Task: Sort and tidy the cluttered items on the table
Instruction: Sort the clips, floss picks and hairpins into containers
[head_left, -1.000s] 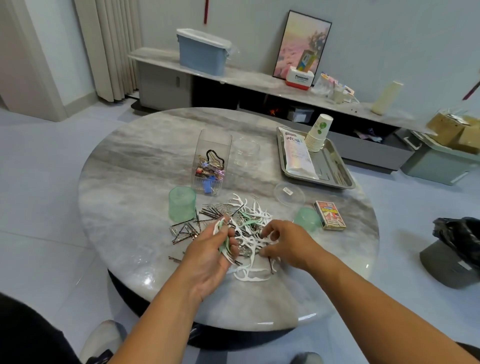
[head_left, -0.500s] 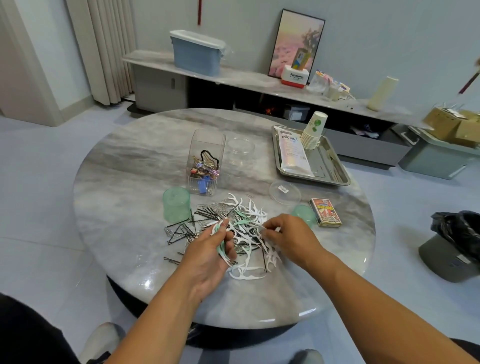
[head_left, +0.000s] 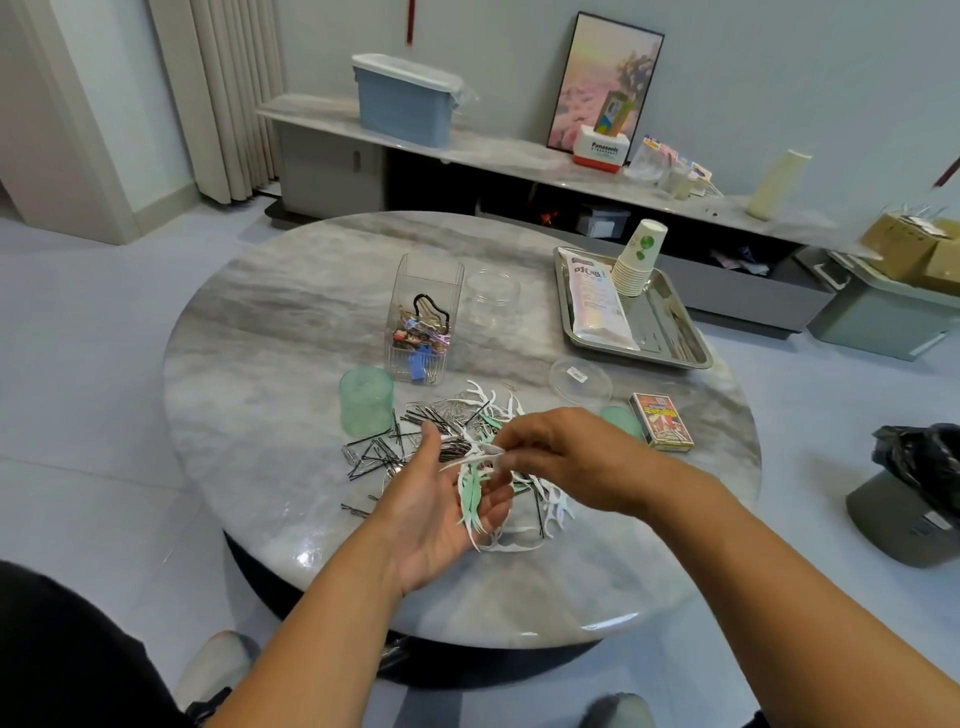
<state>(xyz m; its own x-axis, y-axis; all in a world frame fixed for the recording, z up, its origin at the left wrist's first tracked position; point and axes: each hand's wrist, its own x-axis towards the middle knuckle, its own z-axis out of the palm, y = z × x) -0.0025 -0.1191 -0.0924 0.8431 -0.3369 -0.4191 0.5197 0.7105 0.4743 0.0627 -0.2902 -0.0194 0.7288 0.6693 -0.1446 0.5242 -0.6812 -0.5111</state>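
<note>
Round grey marble-look desk (head_left: 270, 332) on a pale tiled floor; behind it a long low shelf (head_left: 509, 161) along a light wall, curtain (head_left: 223, 93) at 11 o'clock. On the shelf: blue lidded bin (head_left: 402, 106), framed pink picture (head_left: 605, 85), white box reading "Panasonic" (head_left: 600, 153).

At 2 o'clock on the desk, a steel tray (head_left: 675, 338) with a stack of paper cups (head_left: 636, 262) and a printed packet (head_left: 597, 301), its writing too small to read. At 12 o'clock, a clear square container (head_left: 423, 322) holding binder clips and hair ties. Green cup (head_left: 366, 400) at 10 o'clock, beside scattered bobby pins (head_left: 379, 452). Red card box (head_left: 661, 421) at 3 o'clock, clear round lid (head_left: 581, 380) just beyond it.

Left hand (head_left: 441, 504) palm up, fingers loosely curled around a bunch of green and white floss picks (head_left: 475, 493). Right hand (head_left: 566, 452) pinching one white pick at that bunch, above the pile of floss picks (head_left: 540, 499) at centre.
</note>
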